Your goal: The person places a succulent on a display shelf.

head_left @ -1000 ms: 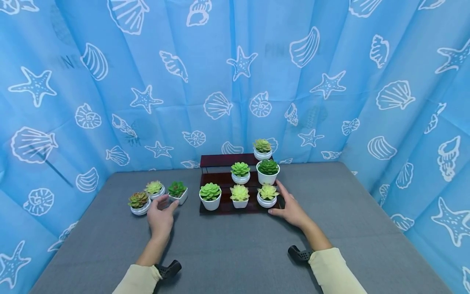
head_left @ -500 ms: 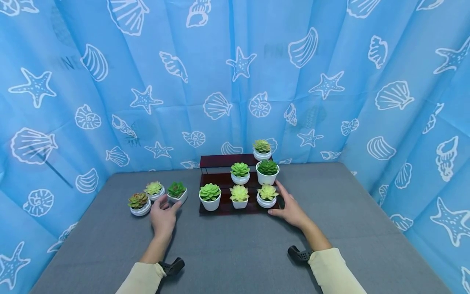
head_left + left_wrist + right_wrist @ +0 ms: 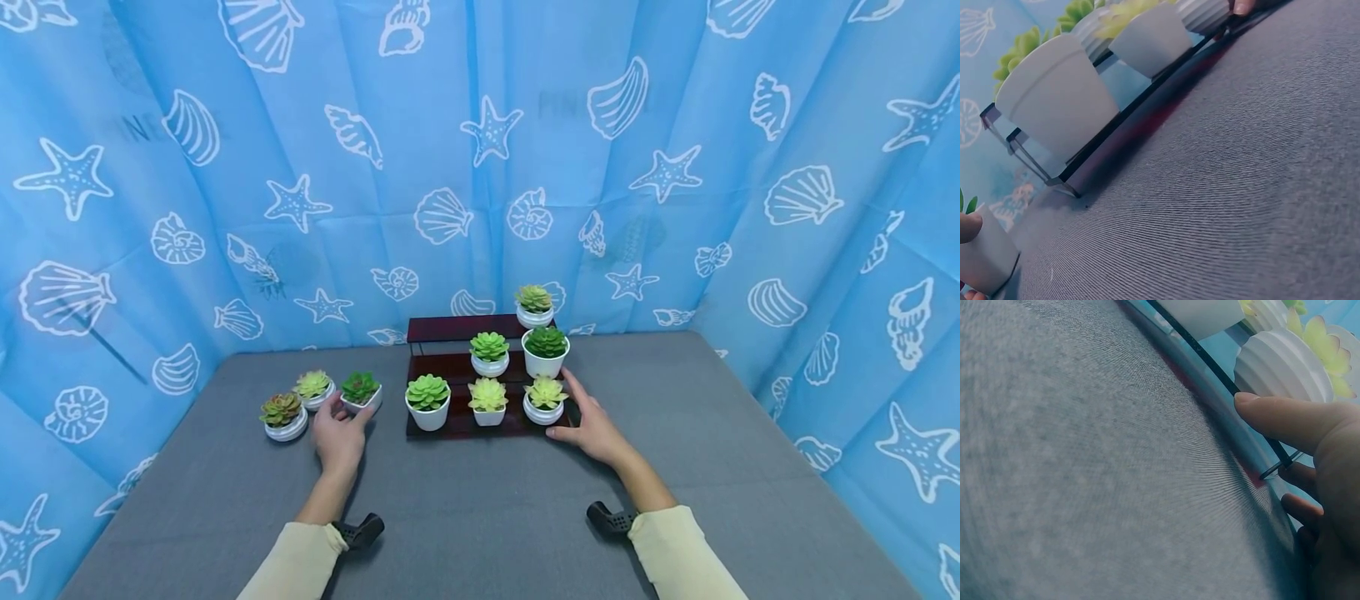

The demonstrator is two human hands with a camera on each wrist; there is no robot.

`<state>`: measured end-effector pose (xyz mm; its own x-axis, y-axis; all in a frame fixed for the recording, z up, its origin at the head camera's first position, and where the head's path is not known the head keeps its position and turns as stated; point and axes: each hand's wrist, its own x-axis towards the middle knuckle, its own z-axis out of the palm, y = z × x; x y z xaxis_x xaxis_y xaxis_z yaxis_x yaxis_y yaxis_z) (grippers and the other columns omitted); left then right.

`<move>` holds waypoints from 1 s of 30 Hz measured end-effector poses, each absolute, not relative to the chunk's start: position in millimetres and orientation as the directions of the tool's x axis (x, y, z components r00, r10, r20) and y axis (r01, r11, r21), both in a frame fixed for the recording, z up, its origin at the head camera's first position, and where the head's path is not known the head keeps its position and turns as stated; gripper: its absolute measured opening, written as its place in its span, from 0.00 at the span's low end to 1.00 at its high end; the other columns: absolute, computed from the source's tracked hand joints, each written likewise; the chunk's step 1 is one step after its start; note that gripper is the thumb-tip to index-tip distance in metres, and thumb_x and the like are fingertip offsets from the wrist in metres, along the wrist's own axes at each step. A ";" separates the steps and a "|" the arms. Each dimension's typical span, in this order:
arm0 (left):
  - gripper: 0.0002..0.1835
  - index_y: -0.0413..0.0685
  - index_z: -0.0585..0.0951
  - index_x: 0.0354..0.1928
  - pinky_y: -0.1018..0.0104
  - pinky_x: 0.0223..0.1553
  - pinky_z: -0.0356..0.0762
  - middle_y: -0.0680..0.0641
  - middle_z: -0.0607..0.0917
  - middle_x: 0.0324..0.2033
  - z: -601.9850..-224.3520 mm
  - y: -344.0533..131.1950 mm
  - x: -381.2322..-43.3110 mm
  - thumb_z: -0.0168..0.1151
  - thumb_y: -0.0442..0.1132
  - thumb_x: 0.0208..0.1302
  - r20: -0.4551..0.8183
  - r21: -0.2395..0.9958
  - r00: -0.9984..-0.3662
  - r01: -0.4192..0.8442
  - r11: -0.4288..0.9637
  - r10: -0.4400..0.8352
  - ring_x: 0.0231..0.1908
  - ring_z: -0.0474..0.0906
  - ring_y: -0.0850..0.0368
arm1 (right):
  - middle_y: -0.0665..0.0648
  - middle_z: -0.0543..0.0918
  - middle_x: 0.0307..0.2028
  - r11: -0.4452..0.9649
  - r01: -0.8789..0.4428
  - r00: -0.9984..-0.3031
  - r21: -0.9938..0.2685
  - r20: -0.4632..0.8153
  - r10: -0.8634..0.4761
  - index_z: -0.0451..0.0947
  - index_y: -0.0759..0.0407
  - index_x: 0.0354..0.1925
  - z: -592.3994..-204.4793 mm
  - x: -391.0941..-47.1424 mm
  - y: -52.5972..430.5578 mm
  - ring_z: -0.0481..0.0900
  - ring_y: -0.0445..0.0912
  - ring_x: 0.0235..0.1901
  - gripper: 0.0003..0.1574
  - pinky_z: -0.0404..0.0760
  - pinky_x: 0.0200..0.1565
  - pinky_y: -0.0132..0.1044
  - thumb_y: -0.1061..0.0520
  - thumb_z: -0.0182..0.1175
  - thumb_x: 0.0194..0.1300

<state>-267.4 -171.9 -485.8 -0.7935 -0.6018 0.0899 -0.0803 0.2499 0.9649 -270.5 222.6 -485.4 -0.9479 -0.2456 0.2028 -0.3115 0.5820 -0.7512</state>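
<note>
In the head view, my left hand (image 3: 340, 437) is at a small white pot with a dark green succulent (image 3: 360, 388), left of a dark red tiered plant stand (image 3: 442, 364). My left thumb (image 3: 969, 226) lies against the pot's side in the left wrist view, with fingertips low on its other side, and the pot's base is at the cloth. At the stand's front right corner, my right hand (image 3: 596, 429) grips the bottom tier. Its thumb (image 3: 1272, 412) presses the front edge while the fingers curl around the end, beside a ribbed white pot with a yellow-green succulent (image 3: 1282, 365).
Two more potted succulents, one reddish (image 3: 285, 419) and one pale green (image 3: 315, 387), stand left of my left hand. Several potted succulents fill parts of the stand's three tiers, including a bright green one (image 3: 428, 402) at the front left. A blue shell-print curtain (image 3: 360, 217) hangs behind the grey table (image 3: 480, 517).
My left hand has shifted right, away from the pale green succulent, and closed its thumb and fingers on the dark green succulent's pot. The right hand stays at the stand's corner.
</note>
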 end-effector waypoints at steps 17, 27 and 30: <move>0.34 0.38 0.69 0.66 0.53 0.55 0.75 0.36 0.74 0.59 -479.4 -175.5 -272.6 0.70 0.32 0.58 0.061 0.985 -0.869 -0.028 0.172 -0.492 0.58 0.72 0.44 | 0.70 0.59 0.70 0.597 -0.288 -0.954 -0.749 0.171 -0.245 0.42 0.56 0.77 -483.4 -272.1 222.5 0.62 0.66 0.64 0.66 0.61 0.60 0.68 0.53 0.74 0.54; 0.35 0.40 0.68 0.67 0.56 0.56 0.75 0.38 0.74 0.59 -462.9 -173.8 -276.2 0.70 0.35 0.59 0.107 0.985 -0.928 0.050 0.165 -0.356 0.59 0.72 0.44 | 0.71 0.59 0.69 0.611 -0.286 -0.955 -0.738 0.171 -0.241 0.42 0.57 0.77 -483.1 -270.9 222.3 0.62 0.67 0.63 0.66 0.62 0.59 0.68 0.53 0.74 0.54; 0.35 0.40 0.68 0.68 0.55 0.57 0.74 0.38 0.74 0.60 -458.5 -172.8 -277.7 0.70 0.37 0.59 0.118 0.981 -0.937 0.059 0.182 -0.329 0.60 0.71 0.43 | 0.71 0.59 0.69 0.607 -0.280 -0.957 -0.744 0.166 -0.238 0.42 0.56 0.77 -483.4 -271.6 222.4 0.62 0.67 0.64 0.66 0.61 0.59 0.68 0.53 0.74 0.54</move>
<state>-277.7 -172.8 -458.5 -0.9369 -0.3292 0.1177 0.0592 0.1823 0.9815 -271.6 222.4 -483.4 -0.9570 -0.2382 0.1656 -0.2799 0.6072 -0.7436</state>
